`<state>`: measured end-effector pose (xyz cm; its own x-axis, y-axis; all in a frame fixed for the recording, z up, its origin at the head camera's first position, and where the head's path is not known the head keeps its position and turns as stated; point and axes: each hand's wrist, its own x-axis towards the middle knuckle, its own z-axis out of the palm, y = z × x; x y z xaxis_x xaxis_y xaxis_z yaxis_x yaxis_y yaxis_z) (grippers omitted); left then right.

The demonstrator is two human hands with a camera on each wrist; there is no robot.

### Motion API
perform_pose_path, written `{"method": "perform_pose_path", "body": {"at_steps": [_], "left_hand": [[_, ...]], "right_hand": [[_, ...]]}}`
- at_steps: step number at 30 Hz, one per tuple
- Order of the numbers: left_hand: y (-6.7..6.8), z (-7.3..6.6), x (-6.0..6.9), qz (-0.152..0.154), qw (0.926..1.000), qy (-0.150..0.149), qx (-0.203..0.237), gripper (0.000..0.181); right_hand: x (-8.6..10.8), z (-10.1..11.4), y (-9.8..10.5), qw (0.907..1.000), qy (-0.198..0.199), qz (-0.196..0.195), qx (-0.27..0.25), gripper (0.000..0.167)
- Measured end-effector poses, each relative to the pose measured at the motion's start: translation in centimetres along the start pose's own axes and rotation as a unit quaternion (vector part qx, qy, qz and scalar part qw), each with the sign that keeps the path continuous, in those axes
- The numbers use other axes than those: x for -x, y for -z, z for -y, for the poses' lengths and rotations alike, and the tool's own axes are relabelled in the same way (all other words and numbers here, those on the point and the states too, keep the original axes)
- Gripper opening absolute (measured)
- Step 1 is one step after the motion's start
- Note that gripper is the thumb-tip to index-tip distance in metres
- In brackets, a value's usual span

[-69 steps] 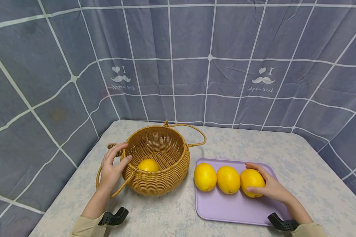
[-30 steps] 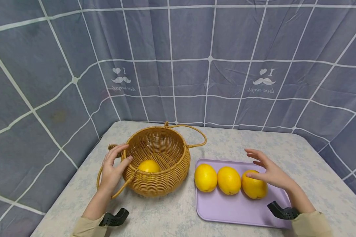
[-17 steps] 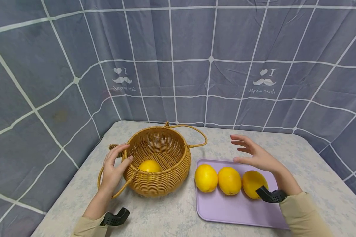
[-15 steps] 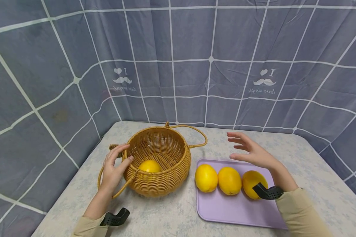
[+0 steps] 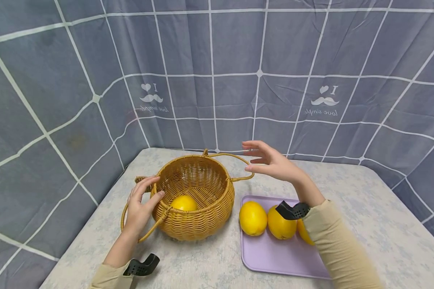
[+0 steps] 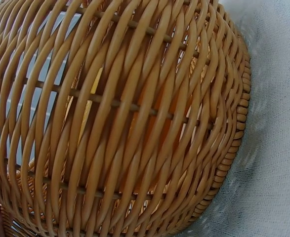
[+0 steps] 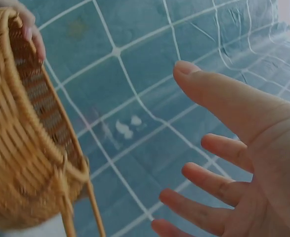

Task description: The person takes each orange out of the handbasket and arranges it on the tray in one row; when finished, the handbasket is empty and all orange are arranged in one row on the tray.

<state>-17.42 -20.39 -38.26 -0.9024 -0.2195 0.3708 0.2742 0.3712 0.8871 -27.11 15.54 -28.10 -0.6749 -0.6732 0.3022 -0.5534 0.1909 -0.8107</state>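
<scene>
The wicker basket (image 5: 199, 222) stands on the bench (image 5: 188, 265), toward its far left corner, with one yellow fruit (image 5: 184, 203) lying inside, at the near side of the bowl. The left hand (image 5: 139, 208) grips the basket's left rim, its fingers bent over the edge into the mouth. A left handle (image 5: 153, 228) hangs out below that hand; the right handle (image 5: 240, 179) sticks out toward the right edge of the bench.

The right hand (image 5: 275, 162) is raised in the air, fingers parted and holding nothing. Its fingertips overlap the right handle as seen from the head, but the right wrist view shows the hand apart from the basket.

A purple tray (image 5: 275, 259) lies between the basket and the bench's right edge. Along its far side sit three more yellow fruits in a row: the left fruit (image 5: 252, 218), the middle fruit (image 5: 280, 226) and the right fruit (image 5: 304, 233), which the right sleeve (image 5: 340, 245) partly covers. A black wrist mount (image 5: 293, 210) hides the top of the middle one.

In the left wrist view, weave fills most of the picture; the orange patch behind it is probably the basket's fruit. A grey-blue checked curtain (image 5: 235, 96) hangs beyond the far edge of the bench.
</scene>
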Motion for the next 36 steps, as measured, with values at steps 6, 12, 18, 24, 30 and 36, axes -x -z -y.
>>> {"method": "perform_pose_path", "body": {"at_steps": [6,12,18,24,30,36], "left_hand": [[0.1,-0.2,0.1,0.003,1.0000,0.003,0.000,0.040],[0.1,-0.1,0.2,0.003,1.0000,0.005,0.000,0.040],[0.0,0.1,0.1,-0.001,0.9999,-0.010,-0.002,0.041],[0.0,0.2,0.1,0.002,1.0000,-0.009,-0.001,0.041],[0.0,0.2,0.1,0.000,1.0000,-0.006,0.000,0.040],[0.0,0.2,0.0,-0.005,0.9999,-0.010,-0.004,0.040]], "right_hand": [[-3.2,0.8,-1.4,0.9996,-0.003,0.008,-0.026,0.059],[-6.2,1.3,-3.2,0.9972,-0.006,0.021,-0.072,0.054],[-8.9,1.7,-5.2,0.9942,-0.004,0.041,-0.099,0.051],[-11.0,2.0,-7.2,0.9892,-0.004,0.059,-0.134,0.050],[-12.8,2.1,-8.8,0.9738,0.001,0.075,-0.215,0.048],[-14.0,1.8,-10.3,0.9618,-0.013,0.103,-0.253,0.049]]}}
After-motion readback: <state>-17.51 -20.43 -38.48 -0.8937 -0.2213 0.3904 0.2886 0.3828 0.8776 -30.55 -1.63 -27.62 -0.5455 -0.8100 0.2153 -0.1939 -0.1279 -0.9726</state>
